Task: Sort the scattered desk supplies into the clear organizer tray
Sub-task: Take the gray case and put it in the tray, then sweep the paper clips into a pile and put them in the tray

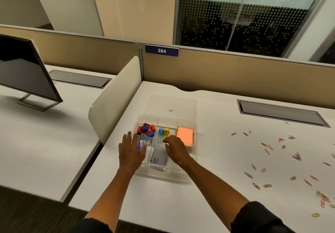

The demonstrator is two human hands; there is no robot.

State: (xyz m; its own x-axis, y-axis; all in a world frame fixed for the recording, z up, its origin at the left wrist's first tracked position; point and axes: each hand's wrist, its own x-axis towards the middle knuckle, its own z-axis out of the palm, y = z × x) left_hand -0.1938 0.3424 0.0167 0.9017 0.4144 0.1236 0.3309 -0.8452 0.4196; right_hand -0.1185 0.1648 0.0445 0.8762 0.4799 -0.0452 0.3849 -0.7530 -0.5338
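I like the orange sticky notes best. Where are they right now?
In the head view, the orange sticky notes sit in the back right compartment of the clear organizer tray, just right of the yellow and blue tubes.

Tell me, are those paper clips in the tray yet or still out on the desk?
Still out. The paper clips lie scattered on the white desk, right of the clear tray; none show in its compartments.
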